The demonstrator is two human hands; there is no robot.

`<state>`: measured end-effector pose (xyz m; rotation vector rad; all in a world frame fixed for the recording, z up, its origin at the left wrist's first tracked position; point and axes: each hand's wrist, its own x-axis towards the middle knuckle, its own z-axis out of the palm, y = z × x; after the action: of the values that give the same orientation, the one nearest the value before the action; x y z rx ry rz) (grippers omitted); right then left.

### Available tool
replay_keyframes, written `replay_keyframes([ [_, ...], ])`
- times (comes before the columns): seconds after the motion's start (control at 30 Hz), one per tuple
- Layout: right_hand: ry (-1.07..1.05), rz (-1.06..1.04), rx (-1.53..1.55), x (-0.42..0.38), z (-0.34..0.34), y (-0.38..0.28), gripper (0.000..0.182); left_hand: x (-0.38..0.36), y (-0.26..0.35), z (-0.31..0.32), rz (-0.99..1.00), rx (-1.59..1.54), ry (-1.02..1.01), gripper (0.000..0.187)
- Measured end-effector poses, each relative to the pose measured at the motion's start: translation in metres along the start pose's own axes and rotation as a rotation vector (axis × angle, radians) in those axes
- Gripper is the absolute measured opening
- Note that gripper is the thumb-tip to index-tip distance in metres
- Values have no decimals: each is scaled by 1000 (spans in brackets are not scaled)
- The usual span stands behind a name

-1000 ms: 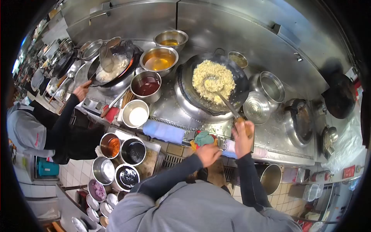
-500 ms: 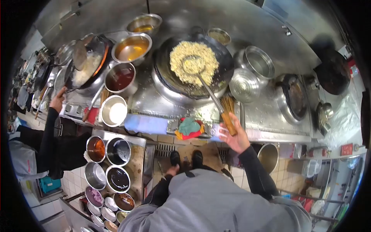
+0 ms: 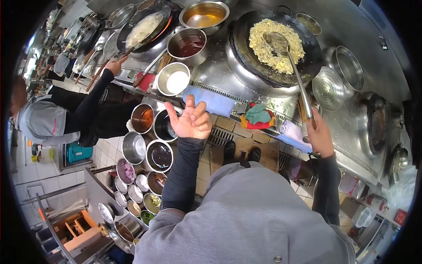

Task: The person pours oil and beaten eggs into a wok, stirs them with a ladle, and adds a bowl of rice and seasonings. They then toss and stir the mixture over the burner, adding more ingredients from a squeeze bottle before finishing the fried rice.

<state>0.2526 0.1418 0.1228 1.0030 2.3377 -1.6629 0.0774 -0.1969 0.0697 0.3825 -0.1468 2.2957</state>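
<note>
My right hand point(image 3: 321, 137) is wrapped round the handle end of a long metal ladle point(image 3: 297, 75). The ladle's bowl rests in a ring of yellowish fried rice point(image 3: 263, 33) inside a black wok point(image 3: 247, 55) on the range. My left hand point(image 3: 192, 124) is raised, palm up, over the pot area to the left. Its thumb stands apart and its fingers are loosely bent, with nothing in them. Just beyond it is a white-bottomed steel pot point(image 3: 187, 75). Beside the ladle handle stands a bamboo brush point(image 3: 304, 105), partly hidden.
Steel pots of red sauce point(image 3: 188, 47) and oil point(image 3: 204, 17) stand left of the wok. To its right lies a perforated strainer point(image 3: 328, 90). Folded cloths point(image 3: 257, 115) sit on the range edge. A co-worker point(image 3: 48, 115) tends another wok point(image 3: 169, 31) at left. Ingredient pots point(image 3: 134, 147) fill the lower left.
The view has turned left and shifted. My left hand has risen from low beside my body. My right hand has closed round the ladle handle, where its fingers were looser before.
</note>
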Motion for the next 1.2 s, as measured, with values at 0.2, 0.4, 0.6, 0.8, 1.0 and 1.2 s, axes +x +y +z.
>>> replay_keyframes([
  [0.2,206,-274,-442,38,-7,75,51,-62,-40,-89,-423,85,599,75],
  [0.4,179,-36,486,-8,2,34,42,-170,-59,-236,-734,1287,885,39],
  [0.6,297,-189,190,109,-18,12,26,101,-98,-60,305,2496,-103,32],
  [0.8,-49,-63,549,177,40,-25,17,179,-127,-107,-133,2756,-362,26],
  [1.0,287,-511,-924,119,-19,-27,41,180,-129,-123,-51,2461,-399,28],
  [1.2,420,-411,-1116,179,-70,7,50,183,-132,-129,-182,2552,-402,31],
])
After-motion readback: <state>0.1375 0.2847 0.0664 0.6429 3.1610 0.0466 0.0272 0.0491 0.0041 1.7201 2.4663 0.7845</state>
